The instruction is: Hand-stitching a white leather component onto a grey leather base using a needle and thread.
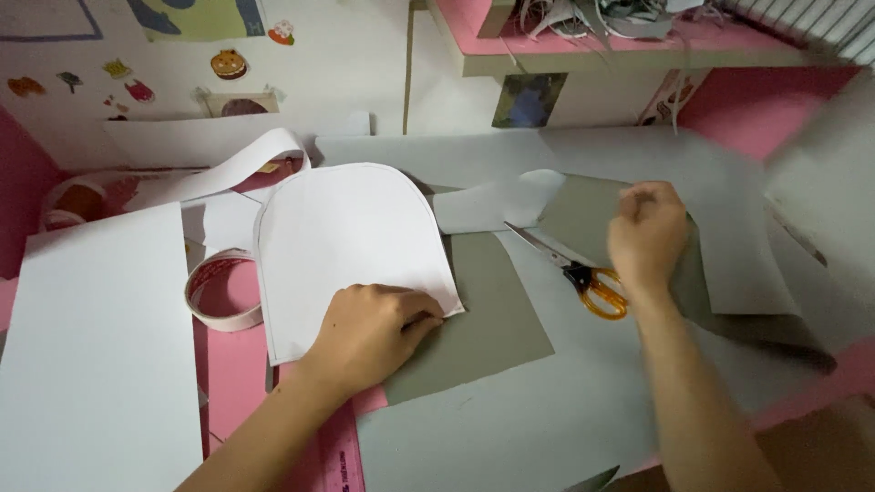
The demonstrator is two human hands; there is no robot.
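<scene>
Your left hand [369, 333] presses flat, fingers spread, on the arched white card [351, 251] lying over grey board [492, 319]. Your right hand [647, 232] hovers fisted, blurred, above the scissors [579, 271]; whether it holds anything is unclear.

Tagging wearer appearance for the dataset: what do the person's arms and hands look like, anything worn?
Both forearms are bare as far as the frame shows: no sleeves in view. The left hand and right hand wear no gloves. No rings, watch or wristband show, and no markings. The right hand is slightly motion-blurred, so small details on its fingers cannot be ruled out.
</scene>
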